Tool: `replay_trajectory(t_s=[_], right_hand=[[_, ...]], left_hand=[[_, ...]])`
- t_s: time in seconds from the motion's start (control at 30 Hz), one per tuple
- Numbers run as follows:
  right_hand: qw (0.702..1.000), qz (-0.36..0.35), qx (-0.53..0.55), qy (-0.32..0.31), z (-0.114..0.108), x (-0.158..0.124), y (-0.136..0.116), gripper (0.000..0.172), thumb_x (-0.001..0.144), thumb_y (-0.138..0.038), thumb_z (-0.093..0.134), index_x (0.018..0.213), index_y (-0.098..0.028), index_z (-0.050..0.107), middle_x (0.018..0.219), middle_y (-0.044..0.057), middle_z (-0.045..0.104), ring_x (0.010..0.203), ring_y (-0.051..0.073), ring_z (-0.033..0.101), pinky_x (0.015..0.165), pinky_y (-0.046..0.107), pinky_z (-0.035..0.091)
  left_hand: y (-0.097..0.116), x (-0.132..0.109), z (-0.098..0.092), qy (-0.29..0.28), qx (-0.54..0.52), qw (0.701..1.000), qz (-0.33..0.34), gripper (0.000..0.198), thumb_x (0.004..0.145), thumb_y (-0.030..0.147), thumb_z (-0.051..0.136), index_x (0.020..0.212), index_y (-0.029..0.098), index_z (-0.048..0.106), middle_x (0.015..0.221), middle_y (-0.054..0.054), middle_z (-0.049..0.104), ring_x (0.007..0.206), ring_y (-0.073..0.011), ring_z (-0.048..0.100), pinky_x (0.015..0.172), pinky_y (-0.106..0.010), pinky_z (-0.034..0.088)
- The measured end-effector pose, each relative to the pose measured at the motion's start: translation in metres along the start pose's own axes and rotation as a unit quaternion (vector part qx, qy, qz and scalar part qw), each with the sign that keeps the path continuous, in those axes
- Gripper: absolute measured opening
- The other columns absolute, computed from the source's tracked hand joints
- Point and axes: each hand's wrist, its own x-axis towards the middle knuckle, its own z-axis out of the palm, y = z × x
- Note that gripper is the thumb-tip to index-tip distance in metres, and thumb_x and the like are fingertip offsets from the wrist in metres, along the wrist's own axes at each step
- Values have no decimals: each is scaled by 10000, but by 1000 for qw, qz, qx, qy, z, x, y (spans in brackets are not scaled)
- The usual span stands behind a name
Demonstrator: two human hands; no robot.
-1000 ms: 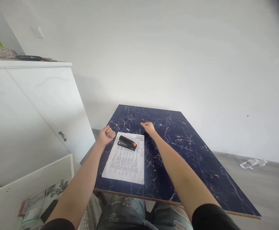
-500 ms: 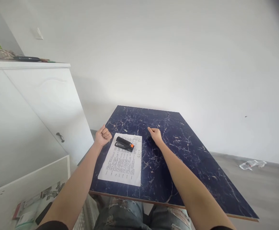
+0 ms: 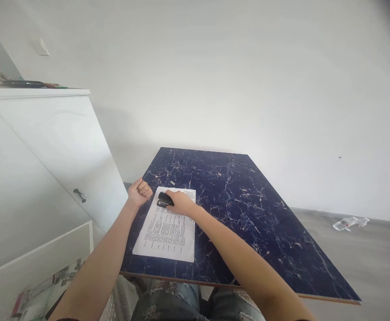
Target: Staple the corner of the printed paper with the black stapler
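Observation:
A black stapler [image 3: 164, 199] lies on the upper part of a printed paper sheet [image 3: 164, 236]. My right hand [image 3: 181, 203] is closed around its right end, covering the orange part. Left of the paper, my left hand [image 3: 140, 192] is curled into a fist at the table's left edge, touching neither paper nor stapler. Whether anything is inside that fist is hidden. A small pale strip [image 3: 172, 183] rests on the table just beyond the paper's top edge.
The dark blue marbled table [image 3: 242, 214] stands close to a white wall. A white cabinet [image 3: 57, 147] is on the left, with an open white drawer [image 3: 47, 245] holding papers and boxes below it. Crumpled clear plastic [image 3: 350, 223] lies on the floor at right.
My right hand has moved left from the bare table onto the stapler and closed on it. The left fist stays beside the paper. The view has shifted slightly.

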Motion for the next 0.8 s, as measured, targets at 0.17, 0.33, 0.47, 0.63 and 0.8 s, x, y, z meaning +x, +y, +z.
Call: replay_trajectory(t_s=[0.17,0.33,0.47,0.63,0.8], right_hand=[[1000,-7,-24,-14,-7,-15,12,338,928,-273,675,1247,-194,593,980,93,730,838,241,678,632,272,388],[999,-21,-29,-9,-15,-47,35,328,918,-272,676,1229,-187,616,960,89,732,838,236,661,632,274,348],[1000,-4,-15,-10,-24,-80,54,317,914,-266,678,1218,-188,630,936,82,722,810,220,638,616,265,329],[1000,13,0,8,-29,-107,64,246,899,-251,679,1136,-191,656,847,60,697,706,199,596,599,274,323],[995,-17,87,38,-42,-118,78,203,840,-177,692,1042,-203,687,854,39,719,722,199,633,655,294,426]], left_hand=[[-3,2,-5,17,6,1000,-16,584,1083,369,302,601,231,2,579,92,-106,469,-94,-96,379,-258,158],[-8,5,-8,-13,55,997,-53,602,1068,337,358,564,227,48,544,87,-62,416,-92,-4,402,-254,199],[-27,6,5,-61,158,983,-70,647,1027,393,537,542,216,147,513,88,39,415,-84,120,445,-239,229],[-75,9,41,-94,353,931,-22,613,982,553,613,588,215,287,539,79,184,478,-89,164,496,-247,161],[-120,22,76,-35,669,724,166,412,1045,402,498,688,199,467,659,2,454,635,-164,434,630,-294,336]])
